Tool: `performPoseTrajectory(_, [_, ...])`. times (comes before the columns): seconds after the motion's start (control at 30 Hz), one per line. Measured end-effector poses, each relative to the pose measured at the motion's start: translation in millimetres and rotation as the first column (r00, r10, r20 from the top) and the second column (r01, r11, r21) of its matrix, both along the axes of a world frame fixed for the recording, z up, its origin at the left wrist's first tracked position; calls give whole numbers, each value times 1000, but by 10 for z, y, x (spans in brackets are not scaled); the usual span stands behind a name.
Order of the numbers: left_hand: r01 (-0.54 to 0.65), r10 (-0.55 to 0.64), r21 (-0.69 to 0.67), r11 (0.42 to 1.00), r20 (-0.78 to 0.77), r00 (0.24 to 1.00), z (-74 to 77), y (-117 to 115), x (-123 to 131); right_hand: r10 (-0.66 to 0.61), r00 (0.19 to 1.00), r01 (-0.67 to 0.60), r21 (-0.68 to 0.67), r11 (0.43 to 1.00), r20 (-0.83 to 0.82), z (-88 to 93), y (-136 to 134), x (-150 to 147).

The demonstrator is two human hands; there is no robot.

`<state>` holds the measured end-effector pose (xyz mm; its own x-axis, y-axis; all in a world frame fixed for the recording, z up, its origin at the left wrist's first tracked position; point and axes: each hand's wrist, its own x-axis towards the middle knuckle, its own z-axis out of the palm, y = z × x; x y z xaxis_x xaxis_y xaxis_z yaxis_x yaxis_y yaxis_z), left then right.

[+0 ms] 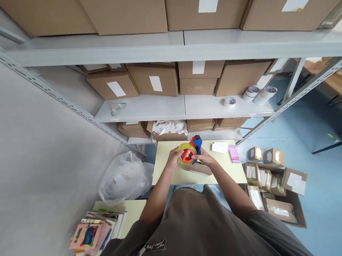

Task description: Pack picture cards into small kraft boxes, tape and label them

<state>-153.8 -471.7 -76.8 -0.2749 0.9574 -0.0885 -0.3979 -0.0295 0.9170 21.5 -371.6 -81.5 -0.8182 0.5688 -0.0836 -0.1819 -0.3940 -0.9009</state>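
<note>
A tape dispenser (197, 142) in red and blue, with a roll of yellowish clear tape (184, 147) around its orange-red hub, is held up between both hands over the pale yellow table (164, 174). My left hand (174, 158) grips the tape roll from the left, its fingers wrapped at the rim. On the other side my right hand (203, 157) is closed on the dispenser, the thumb near the hub. Below them a small brown cardboard box (200, 168) lies on the table, partly hidden by the hands and the dispenser.
White paper (219, 147) and a pink item (234, 154) lie on the table's right. Shelves (149, 107) with cartons and white tape rolls (229, 102) stand ahead. A plastic bag (123, 177) is at left. An open carton of boxes (301, 219) sits on the floor at right.
</note>
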Motion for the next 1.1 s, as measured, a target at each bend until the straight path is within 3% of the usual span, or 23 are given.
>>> performPoseTrajectory(0.27, [181,-177,11,983,-173,969,172,33,-159,220,970,-238,202,950,106,381,260,112])
performPoseTrajectory(0.5, [234,-235,-26,972,-151,960,194,21,-192,163,984,-172,144,974,76,238,202,135])
performPoseTrajectory(0.67, [193,-196,-33,981,-147,970,182,75,-157,-21,1000,21,14,1000,0,40,103,99])
performPoseTrajectory(0.77, [75,-80,-41,996,-134,988,186,96,-177,-105,994,105,10,994,-23,-17,86,119])
performPoseTrajectory(0.9, [-64,61,0,998,-282,957,247,58,-258,-102,995,101,56,993,11,1,146,219])
performPoseTrajectory(1.0, [-84,97,51,995,-364,927,331,32,-290,-73,997,70,88,994,31,58,184,280])
performPoseTrajectory(1.1, [-77,88,47,996,-341,936,393,27,-296,-54,998,51,105,993,25,142,184,309])
